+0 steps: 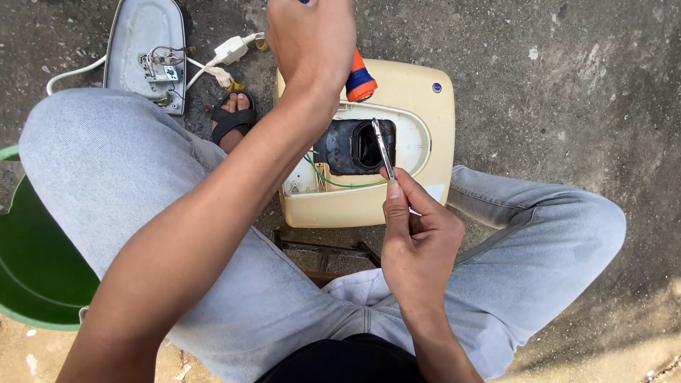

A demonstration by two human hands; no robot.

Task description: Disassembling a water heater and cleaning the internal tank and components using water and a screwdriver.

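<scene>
Two hands work — right hand (418,237) pinches thin metal tool (383,147) over cream casing (425,113).

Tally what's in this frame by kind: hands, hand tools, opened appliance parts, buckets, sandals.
Hands: 2, the left hand and the right hand
Hand tools: 2, an orange-handled screwdriver and a thin metal tool
Opened appliance parts: 2, a cream housing and a grey cover
Buckets: 1, a green bucket
Sandals: 1, a black sandal
Total: 8
</scene>
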